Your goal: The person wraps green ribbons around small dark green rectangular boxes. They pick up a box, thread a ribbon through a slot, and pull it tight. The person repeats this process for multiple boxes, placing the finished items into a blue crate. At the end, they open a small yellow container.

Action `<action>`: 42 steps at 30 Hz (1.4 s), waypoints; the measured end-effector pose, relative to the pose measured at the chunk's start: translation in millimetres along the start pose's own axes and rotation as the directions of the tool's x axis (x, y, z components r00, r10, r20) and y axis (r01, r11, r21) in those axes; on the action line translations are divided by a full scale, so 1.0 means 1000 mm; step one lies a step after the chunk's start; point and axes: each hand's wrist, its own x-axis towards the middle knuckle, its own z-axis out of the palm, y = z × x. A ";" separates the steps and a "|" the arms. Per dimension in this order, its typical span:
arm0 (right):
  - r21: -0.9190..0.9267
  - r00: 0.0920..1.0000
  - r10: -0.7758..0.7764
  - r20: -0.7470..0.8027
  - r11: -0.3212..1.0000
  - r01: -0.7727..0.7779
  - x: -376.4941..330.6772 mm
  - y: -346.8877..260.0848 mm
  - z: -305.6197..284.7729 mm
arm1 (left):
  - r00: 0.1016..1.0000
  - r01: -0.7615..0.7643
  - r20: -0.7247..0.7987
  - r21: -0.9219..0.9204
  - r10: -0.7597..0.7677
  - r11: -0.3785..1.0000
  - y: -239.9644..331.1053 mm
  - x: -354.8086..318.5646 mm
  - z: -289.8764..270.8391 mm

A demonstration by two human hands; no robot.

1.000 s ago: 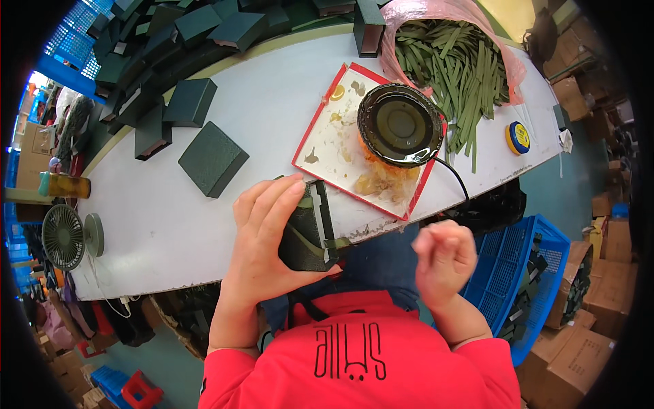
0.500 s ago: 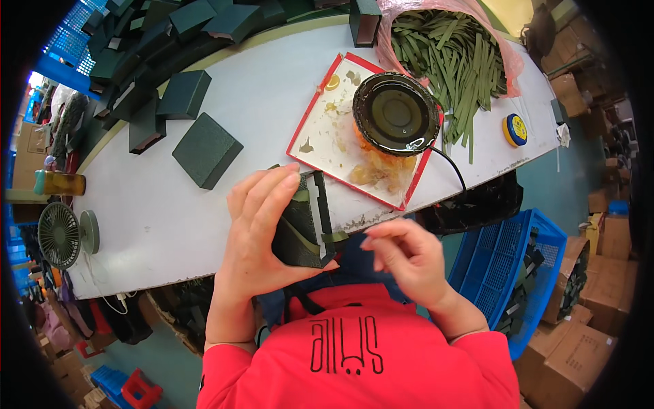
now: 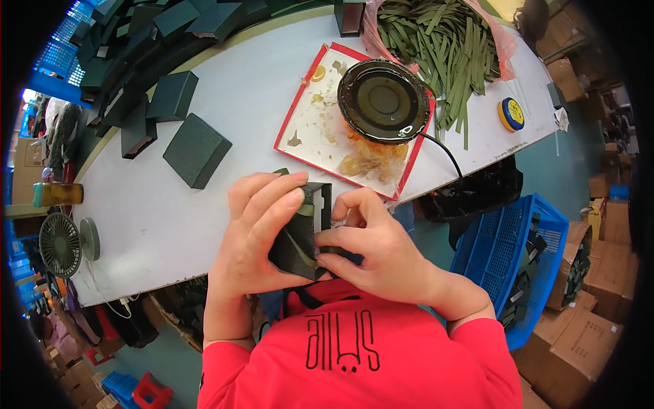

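My left hand [image 3: 246,228] grips a small dark green box [image 3: 289,249] from its left side, above the table's front edge. The box is tilted, and its pale inner side shows toward the right. A flat green ribbon [image 3: 306,210] crosses its upper part. My right hand [image 3: 378,249] is at the box's right side, its index finger and thumb pinched at the edge, where a ribbon end lies partly hidden between them. Its other fingers are curled near the box's far edge.
A round black pot of dark liquid [image 3: 385,100] stands on a red-rimmed white tray [image 3: 289,129], its cable running right. Beyond are green ribbons [image 3: 436,51] in a pink bag. Dark green boxes [image 3: 197,150] lie left, near a small fan [image 3: 60,244]. A blue crate [image 3: 501,249] stands right.
My right hand has moved left and up to the box, and its fingers now pinch at the edge where the ribbon end stuck out. The view has shifted slightly; my left hand still holds the box.
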 end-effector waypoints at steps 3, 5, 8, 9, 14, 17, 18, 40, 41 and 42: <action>0.010 0.999 0.052 0.004 0.999 -0.052 0.002 -0.001 0.010 | 0.999 -0.046 0.019 0.068 0.045 0.997 -0.002 -0.001 0.001; 0.036 0.998 0.014 -0.062 0.999 -0.012 0.002 0.007 0.019 | 0.998 -0.063 0.023 0.105 0.061 0.992 -0.002 -0.001 0.002; 0.100 0.967 -0.007 -0.254 0.994 0.034 0.004 0.017 0.017 | 0.999 0.005 -0.046 0.023 -0.004 1.000 -0.001 -0.001 0.003; 0.124 0.943 -0.004 -0.332 0.991 0.048 0.003 0.020 0.014 | 0.998 0.017 -0.056 0.027 -0.015 0.999 -0.002 -0.001 0.003; 0.652 0.848 0.233 -0.477 0.741 0.163 -0.012 0.026 -0.015 | 0.994 0.079 -0.076 0.031 -0.076 0.996 -0.006 -0.008 -0.002; 0.631 0.880 0.207 -0.428 0.766 0.126 -0.031 0.023 -0.017 | 0.995 0.060 -0.088 0.061 -0.055 0.996 -0.011 -0.010 -0.002; 0.632 0.901 0.182 -0.394 0.765 0.122 -0.038 0.023 -0.016 | 0.993 0.065 -0.100 0.058 -0.059 0.996 -0.011 -0.010 -0.002; 0.164 0.980 0.198 -0.014 0.967 -0.193 -0.022 0.029 0.012 | 0.999 0.035 0.000 0.149 -0.035 0.988 0.015 0.000 0.021; 0.190 0.966 0.199 -0.163 0.967 -0.167 -0.022 0.024 0.010 | 0.999 0.026 -0.029 0.131 -0.023 0.991 0.010 -0.001 0.022; 0.211 0.930 0.199 -0.310 0.968 -0.137 -0.020 0.012 0.004 | 0.999 0.046 -0.035 0.139 -0.041 0.989 0.008 -0.003 0.019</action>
